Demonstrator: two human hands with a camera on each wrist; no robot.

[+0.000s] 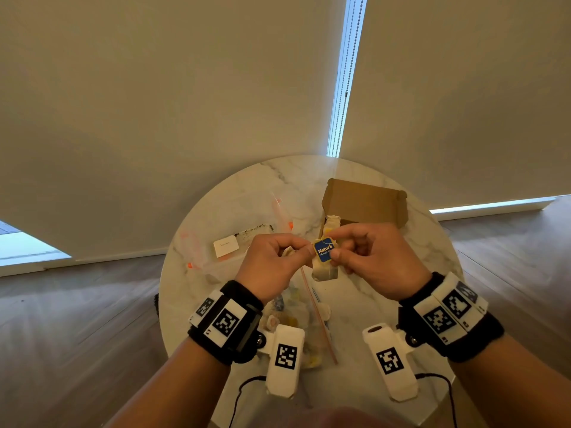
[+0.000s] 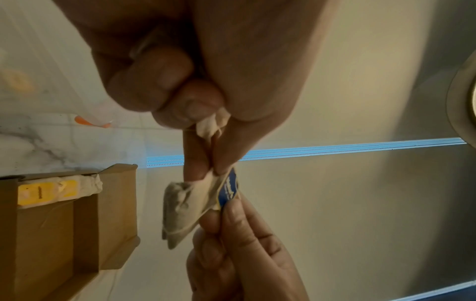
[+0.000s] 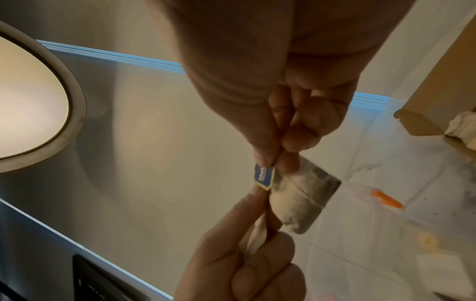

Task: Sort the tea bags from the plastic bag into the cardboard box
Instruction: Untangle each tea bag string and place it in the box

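Note:
A cream tea bag (image 1: 324, 271) with a blue tag (image 1: 323, 250) hangs above the table between both hands. My left hand (image 1: 304, 250) pinches its top edge, thumb against forefinger (image 2: 195, 169). More cream paper (image 2: 213, 122) is tucked under that hand's curled fingers. My right hand (image 1: 335, 245) pinches the blue tag (image 3: 264, 176) at its corner, with the tea bag (image 3: 301, 199) just below. The open cardboard box (image 1: 364, 202) stands behind the hands; yellow-tagged tea bags (image 2: 46, 192) lie in it. The clear plastic bag (image 1: 296, 319) with several tea bags lies under my left wrist.
A round marble table (image 1: 401, 291) carries everything. A second clear zip bag (image 1: 228, 245) with a white label and orange tabs lies at the left of the table. Blinds close off the back, and wooden floor surrounds the table.

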